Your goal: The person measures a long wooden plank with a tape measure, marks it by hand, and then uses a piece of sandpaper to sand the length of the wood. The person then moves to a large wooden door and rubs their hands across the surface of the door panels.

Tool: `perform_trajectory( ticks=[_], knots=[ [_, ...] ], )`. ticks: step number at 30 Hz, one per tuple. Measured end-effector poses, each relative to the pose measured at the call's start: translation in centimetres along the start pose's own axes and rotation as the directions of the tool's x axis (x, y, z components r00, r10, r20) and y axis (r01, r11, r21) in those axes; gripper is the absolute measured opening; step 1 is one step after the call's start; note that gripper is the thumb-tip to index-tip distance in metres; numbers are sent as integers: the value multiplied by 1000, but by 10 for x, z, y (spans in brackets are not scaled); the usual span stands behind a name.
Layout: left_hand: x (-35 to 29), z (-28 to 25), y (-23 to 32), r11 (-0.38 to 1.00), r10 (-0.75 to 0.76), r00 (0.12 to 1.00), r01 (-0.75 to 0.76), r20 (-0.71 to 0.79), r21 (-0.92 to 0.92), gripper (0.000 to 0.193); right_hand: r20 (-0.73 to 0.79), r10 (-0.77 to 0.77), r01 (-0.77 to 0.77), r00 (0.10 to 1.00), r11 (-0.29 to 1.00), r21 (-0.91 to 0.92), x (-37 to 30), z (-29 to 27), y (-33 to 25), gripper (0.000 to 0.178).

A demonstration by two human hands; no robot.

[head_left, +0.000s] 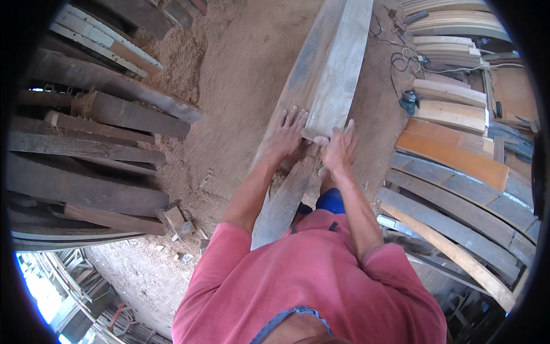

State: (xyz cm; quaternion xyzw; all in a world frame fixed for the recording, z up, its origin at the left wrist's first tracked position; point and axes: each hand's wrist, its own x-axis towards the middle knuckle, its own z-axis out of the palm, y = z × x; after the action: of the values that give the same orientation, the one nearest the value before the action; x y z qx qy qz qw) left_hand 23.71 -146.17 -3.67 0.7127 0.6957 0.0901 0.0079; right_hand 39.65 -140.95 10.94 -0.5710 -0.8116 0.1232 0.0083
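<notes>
Several timbers (114, 192) lie leftmost. Your left hand (290, 132) rests flat, grip unclosed, on the board (299, 80); the plank (338, 80) runs along its right. Your right hand (340, 150) curls at the plank's near end; I cannot tell whether it clamps. You seem to be lining up; next likely needs even pressure.
</notes>
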Motion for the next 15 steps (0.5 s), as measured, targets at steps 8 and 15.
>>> perform_trajectory(
  ticks=[8, 15],
  knots=[
    [4, -18, 3, 955, -37, 991, 74, 132, -288, 94, 3, 13, -13, 1000, 1000, -17, 10, -8, -4, 51],
    [2, -25, 12, 958, -21, 991, 57, 131, -282, 93, -134, -136, 119, 982, 985, -124, 53, 9, 26, 53]
  ],
)
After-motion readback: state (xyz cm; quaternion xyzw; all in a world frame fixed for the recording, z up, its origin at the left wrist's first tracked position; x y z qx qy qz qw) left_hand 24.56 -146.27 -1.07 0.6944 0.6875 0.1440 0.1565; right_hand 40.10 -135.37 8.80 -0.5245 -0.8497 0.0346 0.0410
